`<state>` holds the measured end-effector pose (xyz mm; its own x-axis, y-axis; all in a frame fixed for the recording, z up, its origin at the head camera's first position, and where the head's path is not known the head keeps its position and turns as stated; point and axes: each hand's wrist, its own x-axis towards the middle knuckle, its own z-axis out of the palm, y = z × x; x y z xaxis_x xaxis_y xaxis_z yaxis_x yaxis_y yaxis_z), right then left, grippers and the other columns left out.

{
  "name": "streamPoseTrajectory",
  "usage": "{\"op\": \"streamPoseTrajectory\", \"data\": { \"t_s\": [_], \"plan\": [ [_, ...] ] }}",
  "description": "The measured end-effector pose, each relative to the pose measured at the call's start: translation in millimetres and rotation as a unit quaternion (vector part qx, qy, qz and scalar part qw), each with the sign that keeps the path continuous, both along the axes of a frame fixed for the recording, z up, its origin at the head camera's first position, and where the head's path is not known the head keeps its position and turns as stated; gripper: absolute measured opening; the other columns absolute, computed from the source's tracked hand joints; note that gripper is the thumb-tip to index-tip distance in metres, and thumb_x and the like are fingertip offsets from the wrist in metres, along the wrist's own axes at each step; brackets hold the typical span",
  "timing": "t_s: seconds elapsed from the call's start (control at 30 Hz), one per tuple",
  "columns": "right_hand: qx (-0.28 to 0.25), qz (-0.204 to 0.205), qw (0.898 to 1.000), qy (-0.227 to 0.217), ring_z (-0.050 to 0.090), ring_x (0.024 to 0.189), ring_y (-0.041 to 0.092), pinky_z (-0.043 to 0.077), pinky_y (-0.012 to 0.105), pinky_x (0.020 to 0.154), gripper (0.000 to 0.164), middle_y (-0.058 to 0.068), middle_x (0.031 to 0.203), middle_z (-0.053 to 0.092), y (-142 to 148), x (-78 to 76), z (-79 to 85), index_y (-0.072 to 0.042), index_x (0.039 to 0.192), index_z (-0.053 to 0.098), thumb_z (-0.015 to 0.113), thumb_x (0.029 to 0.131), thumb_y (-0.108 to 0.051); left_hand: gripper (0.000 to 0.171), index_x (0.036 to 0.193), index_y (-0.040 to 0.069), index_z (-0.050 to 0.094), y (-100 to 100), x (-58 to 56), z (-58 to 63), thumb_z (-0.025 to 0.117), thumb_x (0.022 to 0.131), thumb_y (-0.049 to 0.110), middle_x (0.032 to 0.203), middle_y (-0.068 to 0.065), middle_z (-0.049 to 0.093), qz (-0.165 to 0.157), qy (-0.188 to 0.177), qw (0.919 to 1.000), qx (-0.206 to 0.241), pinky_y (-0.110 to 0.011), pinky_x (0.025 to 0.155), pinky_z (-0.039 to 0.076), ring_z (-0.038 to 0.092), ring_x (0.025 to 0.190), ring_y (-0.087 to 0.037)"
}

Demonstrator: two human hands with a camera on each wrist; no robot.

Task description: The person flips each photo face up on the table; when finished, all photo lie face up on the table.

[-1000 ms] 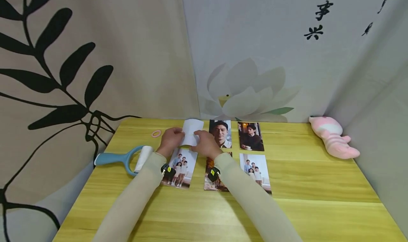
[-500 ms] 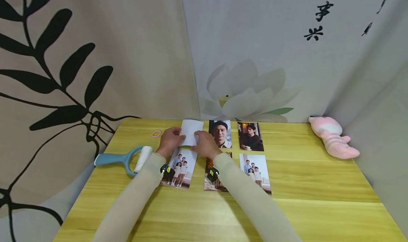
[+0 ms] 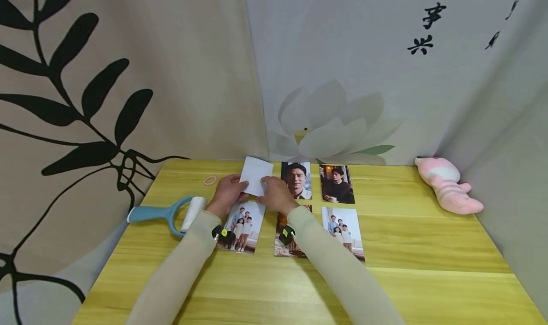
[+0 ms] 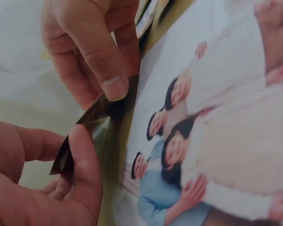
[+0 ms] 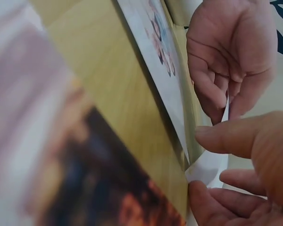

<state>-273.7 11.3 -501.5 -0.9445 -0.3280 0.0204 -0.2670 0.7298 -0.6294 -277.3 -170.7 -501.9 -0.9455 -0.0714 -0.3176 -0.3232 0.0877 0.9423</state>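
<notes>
A photo print [image 3: 256, 176] stands raised with its white back to the head camera, at the back left of the table. My left hand [image 3: 229, 192] pinches its left edge between thumb and fingers. On the opposite edge, my right hand [image 3: 278, 194] grips it near the lower corner. In the left wrist view the print [image 4: 96, 110] shows a dark edge and bends slightly between the two hands. Just in front lies a family photo [image 3: 246, 225], face up, partly under the left wrist.
Beside the right hand lie a portrait photo [image 3: 297, 178] and a café photo [image 3: 337, 183]. An autumn-toned photo [image 3: 282, 246] and another family photo [image 3: 344, 227] lie nearer. At left are a blue-handled lint roller [image 3: 150, 213] and a pink ring [image 3: 210, 180]; a pink plush toy [image 3: 447, 184] lies at right.
The print tilts more, its top edge now slanting, and its curve has flattened. Both hands keep hold of it; the left wrist has shifted slightly left.
</notes>
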Motion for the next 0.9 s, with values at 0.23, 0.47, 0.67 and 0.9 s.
{"op": "streamPoseTrajectory", "data": {
  "t_s": [0.23, 0.47, 0.67, 0.9],
  "plan": [
    [-0.008, 0.009, 1.0, 0.001, 0.062, 0.132, 0.032, 0.051, 0.046, 0.112, 0.054, 0.015, 0.144, 0.066, 5, 1.1, 3.6, -0.003, 0.143, 0.063, 0.079, 0.094, -0.02, 0.05, 0.153, 0.0, 0.048, 4, 1.0, 0.0, 0.06, 0.107, 0.015, 0.135, -0.024, 0.064, -0.015, 0.007, 0.9983, 0.055, -0.02, 0.067, 0.061, 0.072, 0.072, -0.008],
    [-0.072, 0.001, 0.997, -0.012, 0.07, 0.119, 0.029, 0.058, 0.045, 0.099, 0.053, 0.013, 0.137, 0.07, 15, 5.9, 12.3, -0.009, 0.147, 0.062, 0.074, 0.097, -0.023, 0.047, 0.153, 0.006, 0.052, 12, 5.8, 10.9, 0.059, 0.109, 0.019, 0.134, -0.022, 0.066, -0.034, 0.044, 0.9961, 0.069, -0.02, 0.067, 0.061, 0.073, 0.075, -0.008],
    [-0.166, -0.002, 0.984, -0.056, 0.066, 0.131, 0.03, 0.06, 0.044, 0.098, 0.05, 0.008, 0.153, 0.061, 27, 11.6, 19.9, -0.014, 0.151, 0.059, 0.065, 0.103, -0.024, 0.05, 0.156, 0.008, 0.052, 25, 14.0, 23.1, 0.06, 0.108, 0.02, 0.142, -0.021, 0.062, -0.061, 0.076, 0.9942, 0.047, -0.025, 0.074, 0.063, 0.072, 0.094, -0.014],
    [-0.311, -0.008, 0.942, -0.124, 0.071, 0.12, 0.032, 0.062, 0.044, 0.098, 0.043, 0.012, 0.147, 0.064, 39, 15.8, 26.5, -0.011, 0.15, 0.058, 0.054, 0.111, -0.028, 0.047, 0.154, 0.013, 0.057, 41, 23.2, 30.4, 0.061, 0.109, 0.025, 0.144, -0.016, 0.062, -0.115, 0.121, 0.9856, 0.03, -0.036, 0.088, 0.063, 0.061, 0.129, -0.031]
  ]
}}
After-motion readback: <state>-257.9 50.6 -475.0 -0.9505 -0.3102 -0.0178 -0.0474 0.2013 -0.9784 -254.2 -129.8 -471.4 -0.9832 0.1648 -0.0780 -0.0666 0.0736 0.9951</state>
